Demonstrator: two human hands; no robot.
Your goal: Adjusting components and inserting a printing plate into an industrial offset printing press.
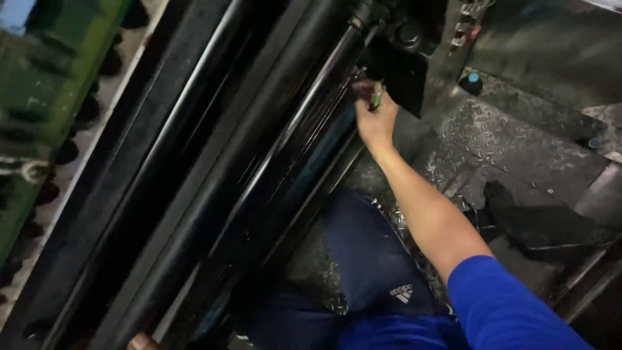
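My right hand reaches forward to the end of a long black glossy roller in a machine. Its fingers are closed around a small greenish tool, held against the roller end next to a black bracket. My arm wears a blue sleeve. Only the fingertips of my left hand show at the bottom edge, resting by the lower end of the roller; whether they hold anything is hidden.
Parallel dark rollers and rails run diagonally across the machine. A green machine frame stands at the left. I stand on a diamond-plate metal floor, where a dark rag lies. My blue trousers are below.
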